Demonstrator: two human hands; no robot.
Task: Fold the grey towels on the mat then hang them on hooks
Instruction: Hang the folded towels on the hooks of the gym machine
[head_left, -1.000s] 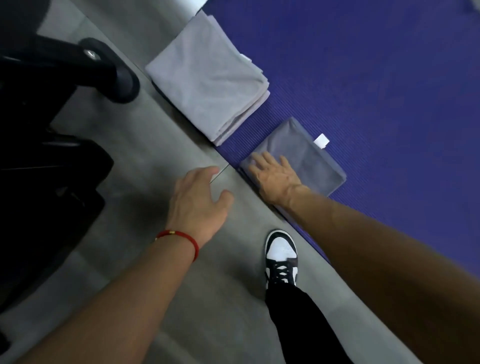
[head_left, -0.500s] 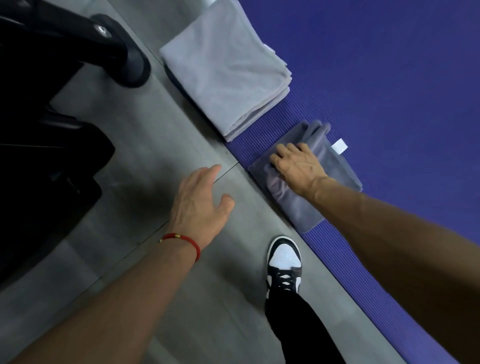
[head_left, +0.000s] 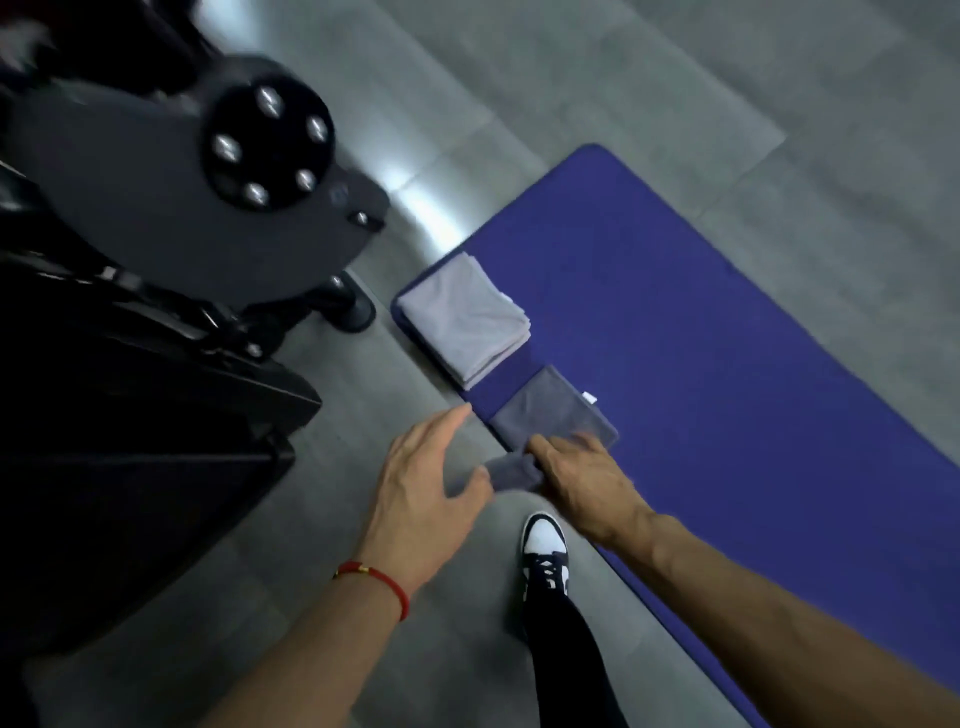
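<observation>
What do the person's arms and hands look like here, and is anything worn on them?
Both forearms are bare, with no sleeves in view. The left hand has a thin red cord bracelet with a small gold bead around the wrist. The right hand wears nothing: no ring, watch or glove shows. No markings are visible on either arm, though the picture is slightly blurred.

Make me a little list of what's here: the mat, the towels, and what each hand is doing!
mat: blue, on grey floor
light towel: folded stack at the mat's corner
dark towel: at the mat's edge, one end lifted
right hand: grips the dark towel's near end
left hand: spread, by that end; touch unclear
shoe: on floor beside mat
</observation>
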